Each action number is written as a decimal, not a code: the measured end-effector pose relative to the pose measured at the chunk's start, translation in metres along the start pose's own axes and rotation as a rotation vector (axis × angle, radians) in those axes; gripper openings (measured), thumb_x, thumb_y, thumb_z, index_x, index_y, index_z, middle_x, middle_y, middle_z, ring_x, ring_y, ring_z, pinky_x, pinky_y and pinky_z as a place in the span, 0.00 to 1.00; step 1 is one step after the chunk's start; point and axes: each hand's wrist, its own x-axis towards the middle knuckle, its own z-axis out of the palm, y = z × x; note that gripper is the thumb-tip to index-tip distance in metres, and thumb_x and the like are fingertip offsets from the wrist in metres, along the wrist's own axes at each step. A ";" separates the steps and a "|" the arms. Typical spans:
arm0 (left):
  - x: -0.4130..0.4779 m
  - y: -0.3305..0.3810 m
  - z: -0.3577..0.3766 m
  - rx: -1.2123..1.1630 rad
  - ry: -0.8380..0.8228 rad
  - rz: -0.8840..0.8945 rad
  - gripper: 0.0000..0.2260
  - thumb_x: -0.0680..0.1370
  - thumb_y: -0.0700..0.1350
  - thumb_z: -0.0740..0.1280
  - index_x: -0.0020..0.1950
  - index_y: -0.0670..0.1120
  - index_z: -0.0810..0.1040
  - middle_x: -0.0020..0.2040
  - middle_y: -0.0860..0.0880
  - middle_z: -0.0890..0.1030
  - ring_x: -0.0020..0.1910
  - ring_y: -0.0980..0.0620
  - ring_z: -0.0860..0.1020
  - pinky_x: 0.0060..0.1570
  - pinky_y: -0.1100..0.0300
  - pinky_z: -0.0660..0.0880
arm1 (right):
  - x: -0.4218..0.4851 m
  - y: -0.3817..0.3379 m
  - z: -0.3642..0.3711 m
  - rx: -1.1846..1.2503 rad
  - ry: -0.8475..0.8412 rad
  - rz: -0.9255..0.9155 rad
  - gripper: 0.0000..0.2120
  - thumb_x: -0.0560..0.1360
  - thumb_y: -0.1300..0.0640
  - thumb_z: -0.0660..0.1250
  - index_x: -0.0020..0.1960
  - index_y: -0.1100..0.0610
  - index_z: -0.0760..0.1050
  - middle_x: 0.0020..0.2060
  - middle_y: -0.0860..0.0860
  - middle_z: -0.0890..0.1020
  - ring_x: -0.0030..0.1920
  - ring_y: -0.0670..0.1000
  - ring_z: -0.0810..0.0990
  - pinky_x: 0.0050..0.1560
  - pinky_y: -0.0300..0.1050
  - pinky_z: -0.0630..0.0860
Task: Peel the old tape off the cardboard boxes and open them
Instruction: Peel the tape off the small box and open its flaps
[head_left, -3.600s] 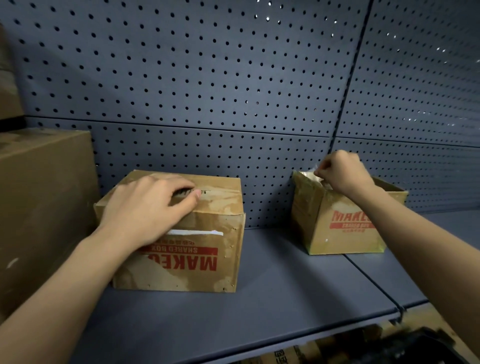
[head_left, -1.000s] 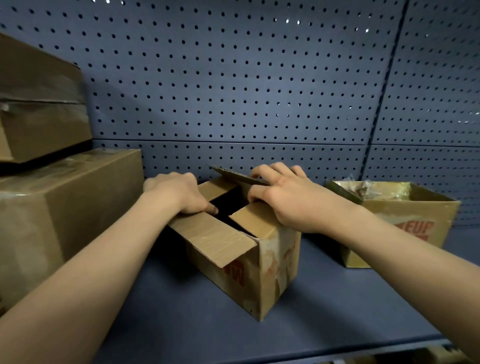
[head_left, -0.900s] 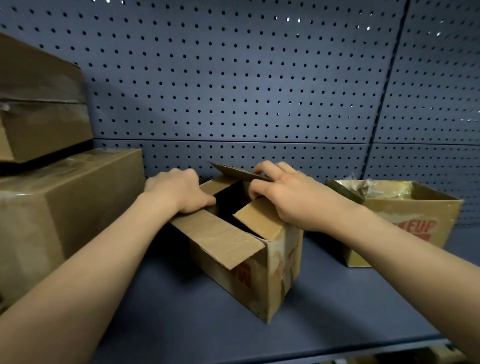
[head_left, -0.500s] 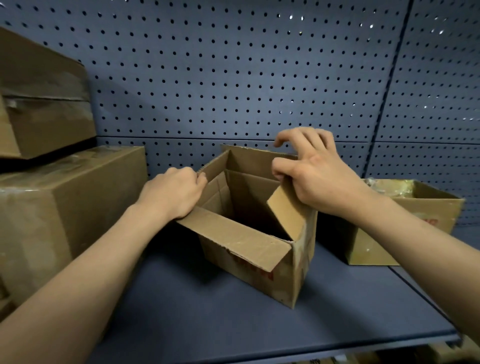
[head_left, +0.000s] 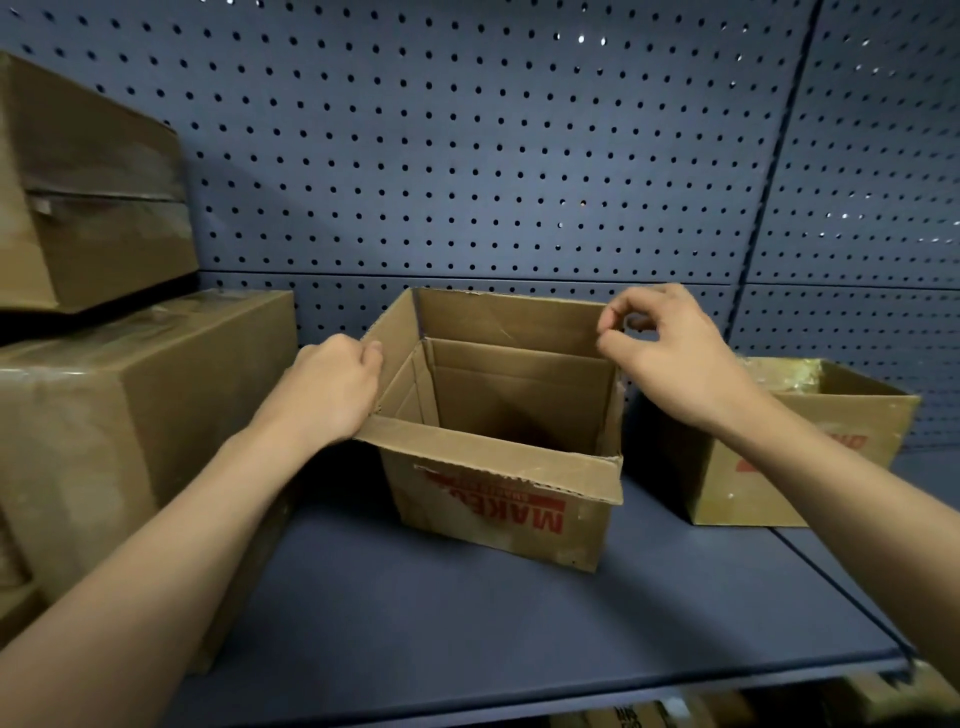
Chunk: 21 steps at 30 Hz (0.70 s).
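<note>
A brown cardboard box (head_left: 498, 514) with upside-down red "MAKE" lettering stands open in the middle of the shelf, and its inside looks empty. The front flap hangs outward and the back flap (head_left: 509, 322) stands upright. My left hand (head_left: 332, 389) grips the left flap, fingers curled over its edge. My right hand (head_left: 670, 353) pinches the top right corner of the back flap between thumb and forefinger. The right flap is hidden behind that hand. A second open box (head_left: 789, 467) stands to the right with crumpled clear tape (head_left: 779, 370) at its rim.
Two larger closed cardboard boxes are stacked at the left, the lower box (head_left: 130, 415) close to my left arm and the upper box (head_left: 88, 197) above it. A blue pegboard wall (head_left: 493, 156) backs the blue shelf (head_left: 467, 634), whose front edge runs along the bottom.
The middle box has been turned to face me squarely. Its back flap now stands upright and the right flap is folded out of sight. My right hand moved from the right flap to the back flap's corner.
</note>
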 end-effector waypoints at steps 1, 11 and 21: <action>0.000 -0.002 -0.001 -0.026 -0.003 -0.018 0.22 0.85 0.50 0.54 0.41 0.37 0.77 0.37 0.42 0.79 0.38 0.45 0.78 0.43 0.53 0.71 | 0.000 0.001 -0.001 0.035 -0.007 0.015 0.05 0.76 0.55 0.64 0.43 0.48 0.76 0.45 0.50 0.76 0.47 0.48 0.76 0.46 0.44 0.67; -0.004 -0.011 -0.005 -0.510 -0.047 -0.259 0.14 0.85 0.49 0.57 0.47 0.43 0.75 0.46 0.40 0.80 0.43 0.43 0.82 0.39 0.52 0.82 | 0.002 0.042 -0.004 0.296 0.017 0.219 0.14 0.80 0.61 0.57 0.47 0.50 0.81 0.49 0.58 0.81 0.45 0.54 0.72 0.44 0.47 0.66; -0.011 -0.028 0.014 -0.859 -0.180 -0.342 0.24 0.80 0.64 0.59 0.67 0.49 0.75 0.61 0.47 0.82 0.59 0.43 0.80 0.62 0.39 0.73 | -0.010 0.050 0.009 0.508 -0.014 0.147 0.15 0.76 0.43 0.60 0.59 0.36 0.78 0.59 0.42 0.79 0.60 0.50 0.75 0.60 0.53 0.69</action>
